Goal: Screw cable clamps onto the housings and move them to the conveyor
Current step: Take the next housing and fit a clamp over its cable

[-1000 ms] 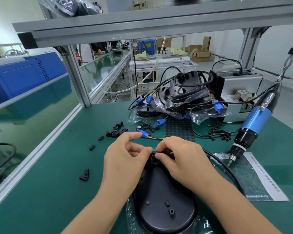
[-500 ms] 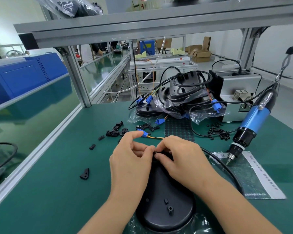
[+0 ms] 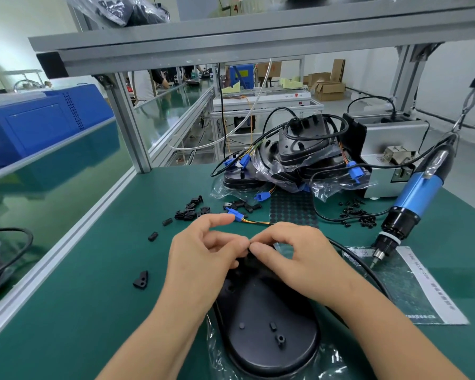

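Head view: oval housing [image 3: 269,333] lies lengthwise away from person, hands [image 3: 247,259] at far end.

Housing [image 3: 269,327] near centre on bench [image 3: 80,311], both hands at its far end. Loose cable clamps [image 3: 189,211] far-left of it, screws [image 3: 358,216] far-right, hanging screwdriver [image 3: 412,204] right, stacked housings [image 3: 299,157] behind.

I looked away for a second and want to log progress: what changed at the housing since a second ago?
Very little. Both hands, left and right, still work fingertip to fingertip at the far end of the black housing; the right forefinger and thumb have curled into a tighter pinch. The blue screwdriver still hangs unused, and the loose clamps lie where they were.
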Available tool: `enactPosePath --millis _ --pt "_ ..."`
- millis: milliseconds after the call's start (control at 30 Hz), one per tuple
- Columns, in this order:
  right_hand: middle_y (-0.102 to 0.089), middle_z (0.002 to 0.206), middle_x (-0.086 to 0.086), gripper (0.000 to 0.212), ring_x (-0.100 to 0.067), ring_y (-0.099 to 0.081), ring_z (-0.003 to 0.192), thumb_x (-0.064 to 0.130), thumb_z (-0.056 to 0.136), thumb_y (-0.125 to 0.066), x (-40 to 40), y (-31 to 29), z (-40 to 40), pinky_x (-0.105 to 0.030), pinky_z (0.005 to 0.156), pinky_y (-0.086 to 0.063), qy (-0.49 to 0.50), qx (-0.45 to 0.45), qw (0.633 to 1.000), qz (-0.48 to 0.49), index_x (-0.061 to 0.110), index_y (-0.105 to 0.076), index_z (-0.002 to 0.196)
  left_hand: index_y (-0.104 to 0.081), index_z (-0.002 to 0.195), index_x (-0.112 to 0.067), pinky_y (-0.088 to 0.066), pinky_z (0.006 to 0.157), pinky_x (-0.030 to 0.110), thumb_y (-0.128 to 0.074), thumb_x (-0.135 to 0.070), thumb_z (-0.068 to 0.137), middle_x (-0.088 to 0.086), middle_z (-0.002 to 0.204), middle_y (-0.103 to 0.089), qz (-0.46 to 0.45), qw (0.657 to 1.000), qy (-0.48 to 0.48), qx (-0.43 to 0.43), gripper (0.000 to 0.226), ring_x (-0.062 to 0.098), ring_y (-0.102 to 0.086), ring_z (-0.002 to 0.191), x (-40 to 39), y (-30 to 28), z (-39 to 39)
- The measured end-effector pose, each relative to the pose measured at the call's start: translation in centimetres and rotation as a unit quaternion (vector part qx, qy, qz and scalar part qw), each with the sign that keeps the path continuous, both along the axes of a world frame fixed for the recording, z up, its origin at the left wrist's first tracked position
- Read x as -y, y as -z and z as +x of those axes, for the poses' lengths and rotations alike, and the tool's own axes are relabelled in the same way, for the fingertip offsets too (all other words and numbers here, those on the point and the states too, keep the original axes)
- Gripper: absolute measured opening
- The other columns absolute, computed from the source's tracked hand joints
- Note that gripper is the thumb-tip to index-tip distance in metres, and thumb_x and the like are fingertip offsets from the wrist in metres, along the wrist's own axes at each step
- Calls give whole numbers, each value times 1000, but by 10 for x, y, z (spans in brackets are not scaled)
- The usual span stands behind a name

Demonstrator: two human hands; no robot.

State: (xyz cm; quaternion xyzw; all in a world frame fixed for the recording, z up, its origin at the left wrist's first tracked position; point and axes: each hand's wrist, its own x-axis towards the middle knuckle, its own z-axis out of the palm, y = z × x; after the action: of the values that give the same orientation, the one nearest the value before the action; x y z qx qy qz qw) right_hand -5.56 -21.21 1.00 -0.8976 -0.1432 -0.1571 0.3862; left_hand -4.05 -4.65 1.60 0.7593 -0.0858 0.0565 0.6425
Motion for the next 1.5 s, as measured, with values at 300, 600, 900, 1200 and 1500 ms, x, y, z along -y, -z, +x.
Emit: enactPosePath --millis 300,600,900,1200,1500 --pt "-71 82 18 7 0 -65 83 27 88 -66 4 1 3 -31 82 -50 -26 -25 998 43 27 -72 85 -66 101 -29 -54 60 17 -75 -1 77 -4 71 -75 23 999 28 28 38 11 -70 63 -2 -3 -1" --pt "-72 81 14 12 -3 -67 83 19 87 -66 4 1 3 -36 86 -52 -37 -41 995 80 26 -73 81 -62 111 -34 -57 72 20 -78 1 74 -7 78 -76 76 994 71 37 53 10 -72 69 -7 -8 1" --pt "-70 80 21 12 4 -64 82 25 83 -71 6 -4 -1 -17 78 -46 -33 -34 998 39 36 -69 78 -60 116 -31 -57 73 22 -75 4 75 -3 79 -76 53 996 76 7 56 17 -72 73 -6 -8 0" --pt "-71 78 20 8 1 -65 81 23 85 -69 4 -3 -3 -28 80 -50 -20 -13 999 34 29 -73 82 -62 115 -33 -53 72 14 -74 5 74 -9 77 -74 119 989 74 55 57 5 -69 69 -6 -14 -2" --pt "-65 78 23 7 2 -62 80 35 81 -65 -3 -4 -6 -22 75 -48 -21 27 999 -25 30 -65 85 -65 95 -33 -48 61 26 -68 0 67 -3 69 -72 97 995 16 -20 43 9 -61 58 -5 -12 4"
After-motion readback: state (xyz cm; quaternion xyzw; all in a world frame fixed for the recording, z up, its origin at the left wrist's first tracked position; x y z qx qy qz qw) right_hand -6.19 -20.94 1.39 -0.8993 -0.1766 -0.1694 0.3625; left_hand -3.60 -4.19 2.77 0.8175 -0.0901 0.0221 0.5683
